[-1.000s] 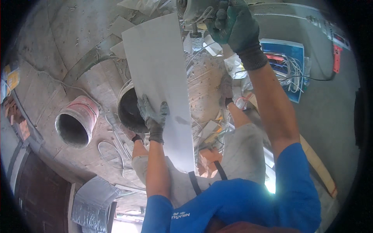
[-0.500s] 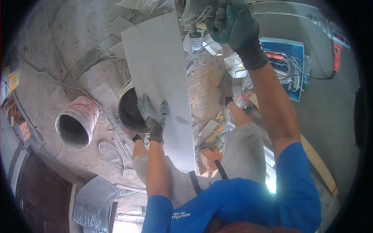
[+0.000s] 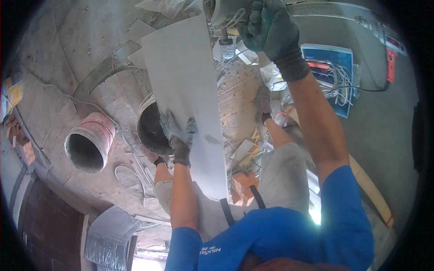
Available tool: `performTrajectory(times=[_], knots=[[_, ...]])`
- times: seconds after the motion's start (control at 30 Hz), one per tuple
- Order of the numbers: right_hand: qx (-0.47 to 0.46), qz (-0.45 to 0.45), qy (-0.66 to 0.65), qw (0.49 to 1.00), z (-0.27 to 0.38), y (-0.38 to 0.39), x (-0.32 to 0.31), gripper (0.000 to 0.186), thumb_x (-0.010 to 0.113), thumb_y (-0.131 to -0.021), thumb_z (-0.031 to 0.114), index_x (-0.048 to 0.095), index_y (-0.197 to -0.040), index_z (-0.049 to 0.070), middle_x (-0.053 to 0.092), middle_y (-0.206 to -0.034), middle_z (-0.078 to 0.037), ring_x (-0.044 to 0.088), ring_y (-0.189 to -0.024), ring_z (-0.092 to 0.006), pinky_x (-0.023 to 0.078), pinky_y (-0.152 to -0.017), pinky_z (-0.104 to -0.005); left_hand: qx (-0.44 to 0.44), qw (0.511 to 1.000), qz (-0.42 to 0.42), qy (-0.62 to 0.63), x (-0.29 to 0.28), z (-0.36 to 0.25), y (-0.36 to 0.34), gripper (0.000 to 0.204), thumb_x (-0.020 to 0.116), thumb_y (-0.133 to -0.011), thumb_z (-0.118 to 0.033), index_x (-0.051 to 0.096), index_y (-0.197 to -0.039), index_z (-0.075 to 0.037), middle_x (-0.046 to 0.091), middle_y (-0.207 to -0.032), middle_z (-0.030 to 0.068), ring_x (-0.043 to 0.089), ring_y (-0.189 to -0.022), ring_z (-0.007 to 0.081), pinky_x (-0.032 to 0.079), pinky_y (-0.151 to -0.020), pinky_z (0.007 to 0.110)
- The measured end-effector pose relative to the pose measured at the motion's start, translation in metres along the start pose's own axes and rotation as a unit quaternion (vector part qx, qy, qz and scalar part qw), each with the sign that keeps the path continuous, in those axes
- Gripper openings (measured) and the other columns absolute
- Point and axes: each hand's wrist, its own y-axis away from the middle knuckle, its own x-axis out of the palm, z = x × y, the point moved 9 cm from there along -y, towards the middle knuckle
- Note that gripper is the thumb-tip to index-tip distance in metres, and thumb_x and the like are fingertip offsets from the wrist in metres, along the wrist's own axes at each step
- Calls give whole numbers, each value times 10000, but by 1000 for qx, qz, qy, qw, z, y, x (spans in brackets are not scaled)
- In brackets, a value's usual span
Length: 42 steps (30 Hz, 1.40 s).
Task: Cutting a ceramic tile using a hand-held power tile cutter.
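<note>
A long white slab (image 3: 181,72) stands over a bucket (image 3: 149,128) between my legs. My left hand (image 3: 177,133), in a grey glove, lies on its face with fingers spread. At the top of the view my right hand (image 3: 271,36), in a dark green glove, is wrapped round the knobbed handle of a grey power tool (image 3: 221,13), which is at the slab's upper right corner. The tool is partly cut off by the frame and partly hidden by the hand.
A pinkish bucket (image 3: 104,126) lies at the left; bricks (image 3: 244,185) and offcuts litter the floor. At right are a blue tray of cables (image 3: 337,108), a red-handled drill (image 3: 391,65) and a wooden strip (image 3: 370,189). A dark door panel (image 3: 49,226) is at lower left.
My right hand and the power tool have shifted very slightly left and up. My left hand and the slab look the same.
</note>
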Motion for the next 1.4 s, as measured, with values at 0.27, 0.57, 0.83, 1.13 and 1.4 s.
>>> performTrajectory(times=[0.27, 0.57, 0.83, 1.13, 1.4], knots=[[1, 178, -607, 774, -16, -2, 14, 280, 525, -1018, 401, 602, -945, 142, 554, -634, 15, 520, -523, -170, 473, -574, -366, -13, 1000, 17, 9, 3, -4, -4, 979, 736, -848, -516, 322, -1574, -7, 299, -1582, 343, 260, -1477, 516, 233, -1216, 554], [235, -48, -559, 793, -34, 18, 14, 234, 514, -1019, 348, 596, -909, 159, 524, -625, 33, 501, -507, -144, 508, -591, -355, 6, 1000, -2, 31, -1, -3, -1, 975, 740, -847, -522, 326, -1575, -22, 283, -1592, 344, 248, -1482, 525, 228, -1223, 544], [108, 56, -562, 818, -30, 2, 17, 237, 510, -1020, 311, 566, -884, 126, 473, -575, 0, 469, -484, -155, 479, -552, -341, 8, 1000, 8, -1, 2, -4, -4, 960, 741, -854, -498, 333, -1564, 5, 307, -1581, 343, 277, -1468, 526, 233, -1221, 555], [226, -58, -531, 815, -47, 21, 9, 261, 538, -1008, 357, 608, -906, 127, 499, -585, 3, 499, -502, -172, 477, -555, -363, 8, 1000, 0, 13, 1, -3, -1, 966, 737, -860, -495, 319, -1568, 14, 317, -1575, 343, 266, -1474, 524, 221, -1225, 553], [259, -67, -561, 783, -39, 26, 17, 290, 552, -1007, 394, 652, -913, 138, 604, -644, -1, 560, -544, -163, 524, -617, -363, 10, 1000, 1, 16, -3, -4, -3, 978, 742, -851, -503, 324, -1565, 16, 304, -1585, 337, 265, -1483, 505, 213, -1231, 539]])
